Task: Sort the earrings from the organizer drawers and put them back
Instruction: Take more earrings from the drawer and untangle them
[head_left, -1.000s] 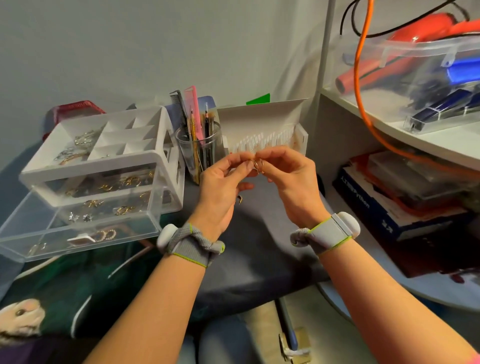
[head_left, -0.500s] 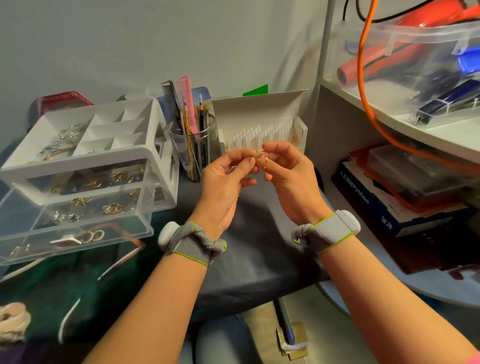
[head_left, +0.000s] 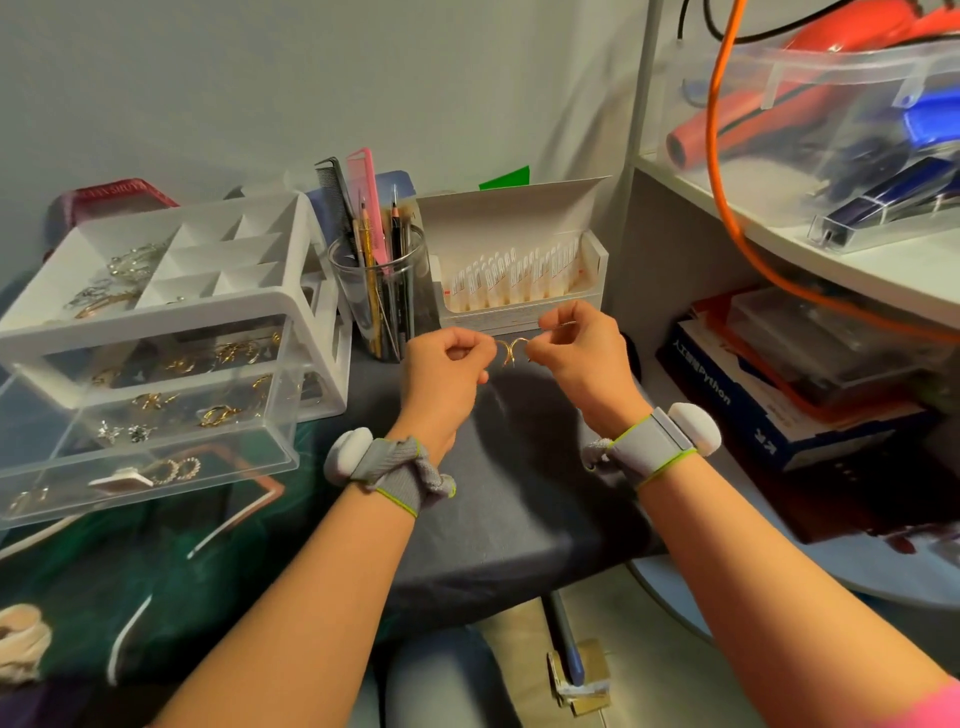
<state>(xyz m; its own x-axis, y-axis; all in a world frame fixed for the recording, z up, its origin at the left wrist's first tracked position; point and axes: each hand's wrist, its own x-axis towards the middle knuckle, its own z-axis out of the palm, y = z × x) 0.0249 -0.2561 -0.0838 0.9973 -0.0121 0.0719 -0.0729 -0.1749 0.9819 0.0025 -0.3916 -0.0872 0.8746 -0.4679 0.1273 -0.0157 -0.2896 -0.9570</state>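
Observation:
Two small gold hoop earrings (head_left: 511, 351) hang side by side between my hands, over the grey cloth in the middle. My left hand (head_left: 444, 371) pinches the left hoop and my right hand (head_left: 584, 353) pinches the right one, knuckles up. The white organizer (head_left: 171, 312) stands at the left with a divided top tray holding some jewellery. Its clear drawers (head_left: 156, 415) are pulled out toward me and show several gold and silver earrings.
A clear cup of pencils and combs (head_left: 376, 291) stands behind my left hand. An open white box of small vials (head_left: 519, 270) sits behind my hands. A white shelf unit (head_left: 779, 249) with books (head_left: 727, 395) and a plastic bin fills the right.
My hands have lowered slightly and drawn apart. The earrings that were pinched together as one cluster now hang as two separate hoops, one in each hand.

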